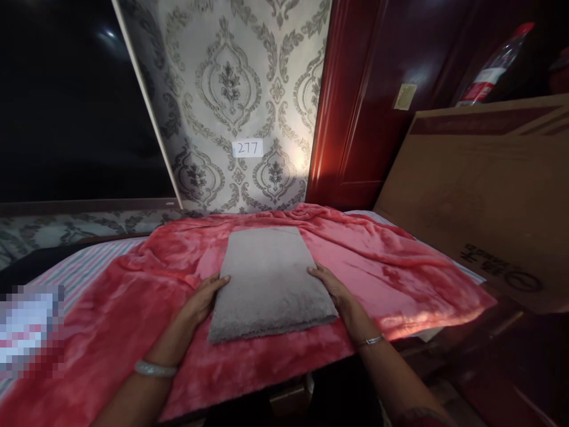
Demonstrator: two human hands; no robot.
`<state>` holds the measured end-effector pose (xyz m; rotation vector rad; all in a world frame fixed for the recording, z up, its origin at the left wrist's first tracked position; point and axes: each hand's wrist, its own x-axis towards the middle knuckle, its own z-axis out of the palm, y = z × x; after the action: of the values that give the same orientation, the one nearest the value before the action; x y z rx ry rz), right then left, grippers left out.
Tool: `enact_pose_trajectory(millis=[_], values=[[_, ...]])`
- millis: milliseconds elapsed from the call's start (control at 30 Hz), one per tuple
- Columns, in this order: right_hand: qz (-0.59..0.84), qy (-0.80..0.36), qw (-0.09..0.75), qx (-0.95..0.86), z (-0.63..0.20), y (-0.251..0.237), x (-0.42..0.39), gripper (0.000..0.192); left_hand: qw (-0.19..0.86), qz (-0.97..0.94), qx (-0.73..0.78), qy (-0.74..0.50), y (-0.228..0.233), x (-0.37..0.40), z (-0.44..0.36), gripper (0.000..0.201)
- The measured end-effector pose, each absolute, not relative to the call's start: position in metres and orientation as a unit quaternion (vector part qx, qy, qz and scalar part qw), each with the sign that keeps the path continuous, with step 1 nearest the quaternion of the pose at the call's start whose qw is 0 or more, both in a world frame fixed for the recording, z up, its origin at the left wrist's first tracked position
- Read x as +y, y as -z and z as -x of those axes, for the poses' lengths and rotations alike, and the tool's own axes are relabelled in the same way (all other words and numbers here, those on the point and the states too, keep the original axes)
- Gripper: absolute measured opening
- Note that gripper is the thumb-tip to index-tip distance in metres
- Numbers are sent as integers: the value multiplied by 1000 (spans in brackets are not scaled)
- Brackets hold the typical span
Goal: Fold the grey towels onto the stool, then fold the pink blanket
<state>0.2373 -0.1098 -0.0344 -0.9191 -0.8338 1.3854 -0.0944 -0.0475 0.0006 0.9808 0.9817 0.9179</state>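
A grey plush rectangular mat is at the middle of the view, over a red fleece blanket. Its near edge looks thick and fuzzy; whether it is folded I cannot tell. My left hand grips its left edge, thumb on top and the other fingers mostly hidden beneath. On the opposite edge, my right hand has the same kind of hold. Both hands are closed on the mat, which seems to be tilted slightly towards me or lying almost flat.
Striped cloth shows under the blanket. A large dark screen stands at the left, and a cardboard box with a plastic bottle on top at the right. Behind is a patterned wall with a paper label reading 277.
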Motion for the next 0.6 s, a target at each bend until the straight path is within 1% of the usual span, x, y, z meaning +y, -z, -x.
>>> enact_pose_trajectory(millis=[300,600], values=[[391,-592,603,-364,-239,41,-109,59,669,-437,442,-408,-1,-47,96,38],[380,-594,609,-363,-236,37,-108,59,677,-435,440,-399,0,-46,100,48]])
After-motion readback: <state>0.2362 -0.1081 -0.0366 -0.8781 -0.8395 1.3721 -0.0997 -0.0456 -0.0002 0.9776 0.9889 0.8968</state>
